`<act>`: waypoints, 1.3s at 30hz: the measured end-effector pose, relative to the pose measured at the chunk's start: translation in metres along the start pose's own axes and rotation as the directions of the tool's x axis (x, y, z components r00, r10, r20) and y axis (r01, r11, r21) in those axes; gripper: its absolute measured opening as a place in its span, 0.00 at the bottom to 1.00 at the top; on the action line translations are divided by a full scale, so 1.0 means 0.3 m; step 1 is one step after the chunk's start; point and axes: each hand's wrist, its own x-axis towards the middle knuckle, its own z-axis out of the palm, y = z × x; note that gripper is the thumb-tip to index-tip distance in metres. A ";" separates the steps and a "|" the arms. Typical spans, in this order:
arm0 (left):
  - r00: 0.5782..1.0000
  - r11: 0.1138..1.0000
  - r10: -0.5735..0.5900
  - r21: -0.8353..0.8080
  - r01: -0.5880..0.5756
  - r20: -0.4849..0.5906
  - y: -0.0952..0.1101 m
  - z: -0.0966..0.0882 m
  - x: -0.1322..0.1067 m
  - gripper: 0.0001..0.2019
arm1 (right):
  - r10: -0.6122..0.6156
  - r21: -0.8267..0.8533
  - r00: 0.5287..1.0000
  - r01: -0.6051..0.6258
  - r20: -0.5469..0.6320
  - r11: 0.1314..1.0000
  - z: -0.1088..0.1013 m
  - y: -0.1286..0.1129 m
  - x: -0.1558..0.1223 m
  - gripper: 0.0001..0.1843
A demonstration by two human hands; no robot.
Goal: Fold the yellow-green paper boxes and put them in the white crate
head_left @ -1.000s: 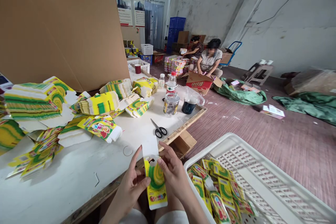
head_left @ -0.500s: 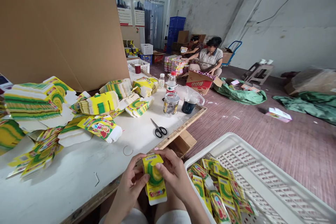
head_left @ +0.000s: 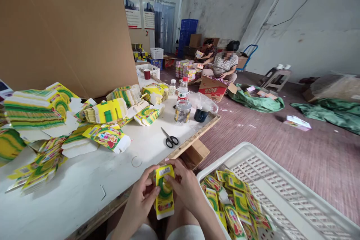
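A small yellow and green printed carton [head_left: 164, 200] is held upright over my lap, its barcode at the top and a white edge at the bottom. My left hand [head_left: 144, 191] grips its left side, thumb on the front. On the upper right side, my right hand [head_left: 182, 182] has its thumb pressed against the face and its fingers behind, partly hidden. To my right, a white plastic basket [head_left: 284, 191] contains several similar yellow cartons [head_left: 234, 200]. Stacks of flattened cartons [head_left: 36, 114] lie on the white table [head_left: 118, 180] to the left.
Black-handled scissors [head_left: 171, 140] lie near the table's wooden edge. Behind them stand a clear jar [head_left: 182, 112], a dark cup [head_left: 201, 114] and a red-capped bottle [head_left: 183, 89]. A large cardboard sheet [head_left: 67, 33] rises at the left. Two people sit farther back beside a red box [head_left: 212, 88].
The carton has turned slightly in my hands and its barcode end now faces me more. My right thumb has shifted up a little on it.
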 end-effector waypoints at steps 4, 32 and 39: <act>1.000 0.999 -0.001 0.034 0.000 0.020 0.006 -0.004 0.000 0.26 | 0.006 -0.119 1.000 -0.005 0.006 0.993 -0.001 -0.005 0.003 0.21; 0.998 0.995 -0.054 -0.088 0.055 0.017 0.068 0.001 -0.015 0.28 | -0.023 0.164 0.999 0.028 -0.031 0.986 0.005 -0.007 0.001 0.19; 0.999 0.999 -0.045 -0.006 0.046 0.029 0.074 0.005 -0.015 0.28 | -0.034 0.157 0.999 0.032 0.013 0.987 0.007 -0.010 0.002 0.22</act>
